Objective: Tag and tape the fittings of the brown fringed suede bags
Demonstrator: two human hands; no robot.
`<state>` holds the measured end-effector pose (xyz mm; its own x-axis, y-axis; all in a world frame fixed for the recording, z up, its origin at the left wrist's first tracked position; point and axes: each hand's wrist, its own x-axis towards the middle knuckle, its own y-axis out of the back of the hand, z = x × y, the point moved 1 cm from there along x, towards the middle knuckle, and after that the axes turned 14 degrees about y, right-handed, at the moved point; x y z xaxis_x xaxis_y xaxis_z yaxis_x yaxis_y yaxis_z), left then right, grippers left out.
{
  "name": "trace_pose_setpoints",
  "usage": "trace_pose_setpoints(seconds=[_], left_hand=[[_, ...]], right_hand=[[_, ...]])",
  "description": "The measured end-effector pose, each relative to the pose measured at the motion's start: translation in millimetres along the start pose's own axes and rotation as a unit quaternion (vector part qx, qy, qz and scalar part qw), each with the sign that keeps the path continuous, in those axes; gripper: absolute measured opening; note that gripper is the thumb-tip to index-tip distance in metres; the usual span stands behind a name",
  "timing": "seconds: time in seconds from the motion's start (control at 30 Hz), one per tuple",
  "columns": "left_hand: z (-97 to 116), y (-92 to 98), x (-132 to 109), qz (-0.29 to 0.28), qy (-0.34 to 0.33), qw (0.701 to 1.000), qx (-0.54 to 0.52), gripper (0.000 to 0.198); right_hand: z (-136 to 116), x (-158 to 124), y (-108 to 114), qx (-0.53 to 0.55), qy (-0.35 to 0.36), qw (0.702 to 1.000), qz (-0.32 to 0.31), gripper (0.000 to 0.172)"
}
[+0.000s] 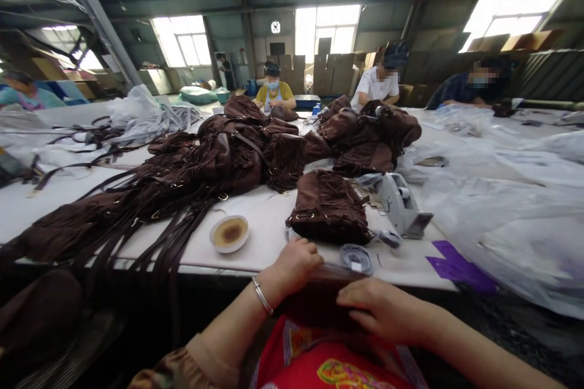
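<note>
My left hand (296, 262), with a silver bangle at the wrist, is at the table's front edge, its fingers curled over the far rim of a dark brown piece (314, 301). On the near right side of that piece, my right hand (381, 309) grips it with bent fingers. The piece looks like a bag, but shadow and my hands hide most of it. Just beyond my left hand lies a brown fringed bag (328, 203) with metal eyelets along its near edge. A clear coiled roll (357, 258) sits between my hands and that bag.
Brown bags (228, 158) with hanging straps pile across the table. A shallow bowl (229, 234) holds brownish contents. To the right are a grey tape dispenser (401, 203), a purple piece (460, 267) and clear plastic bags (515, 213). Several co-workers sit beyond.
</note>
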<state>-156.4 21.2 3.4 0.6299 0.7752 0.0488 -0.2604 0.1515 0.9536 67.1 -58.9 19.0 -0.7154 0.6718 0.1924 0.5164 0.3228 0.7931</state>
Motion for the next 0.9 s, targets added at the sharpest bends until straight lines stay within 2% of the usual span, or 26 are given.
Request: trace_pose_setpoints(seconds=[0.07,0.17,0.23,0.3,0.37,0.47,0.5,0.57,0.63,0.7,0.73,0.77,0.8,0.83,0.9], left_hand=[[-18.6,8.2,1.8,0.014,0.024,0.999,0.036,0.016],[-41.6,19.8,4.8,0.05,0.113,0.99,0.073,0.021],[-47.9,21.3,5.5,0.055,0.151,0.984,0.08,0.023],[-45.6,17.9,6.2,0.058,0.144,0.987,0.042,0.026],[-37.1,12.2,9.2,0.082,0.128,0.987,-0.045,0.037],[-22.0,2.5,19.1,0.113,0.165,0.955,-0.22,0.04],[-17.9,-0.5,23.2,0.105,0.188,0.935,-0.282,0.037],[-13.0,-5.0,29.9,0.073,0.24,0.873,-0.418,0.03],[-12.5,-6.2,33.7,0.037,0.289,0.766,-0.573,0.022],[-13.6,-4.8,35.8,-0.02,0.311,0.633,-0.709,0.016],[-13.5,-4.0,37.1,-0.062,0.309,0.576,-0.754,0.022],[-12.7,-3.6,39.1,-0.106,0.304,0.535,-0.781,0.031],[-11.1,-4.0,41.9,-0.141,0.3,0.512,-0.793,0.04],[-8.9,-5.4,45.5,-0.158,0.3,0.503,-0.795,0.045],[-3.7,-10.3,54.2,-0.137,0.319,0.515,-0.783,0.043]], right_hand=[[9.1,-4.1,12.1,0.029,-0.038,0.997,0.067,0.021],[32.4,0.6,27.9,0.01,-0.116,0.973,0.197,0.025],[44.9,12.5,32.9,0.006,-0.146,0.957,0.251,0.032],[49.9,32.2,33.2,0.004,-0.134,0.954,0.268,0.037],[47.8,58.3,31.0,-0.027,-0.107,0.958,0.266,0.044],[38.6,101.0,27.3,-0.114,-0.101,0.959,0.238,0.064],[35.7,113.2,26.5,-0.148,-0.107,0.957,0.226,0.065],[31.5,129.8,25.4,-0.207,-0.106,0.952,0.201,0.046],[30.1,133.1,23.9,-0.253,-0.08,0.948,0.174,0.022],[30.7,123.8,20.0,-0.288,-0.026,0.946,0.147,0.018],[31.1,116.0,16.9,-0.302,0.008,0.943,0.138,0.018],[31.2,107.2,12.8,-0.312,0.046,0.94,0.131,0.018],[31.0,97.9,8.0,-0.318,0.082,0.936,0.128,0.02],[30.3,88.8,2.4,-0.317,0.112,0.933,0.129,0.021],[27.9,72.1,-9.9,-0.295,0.146,0.932,0.155,0.026]])
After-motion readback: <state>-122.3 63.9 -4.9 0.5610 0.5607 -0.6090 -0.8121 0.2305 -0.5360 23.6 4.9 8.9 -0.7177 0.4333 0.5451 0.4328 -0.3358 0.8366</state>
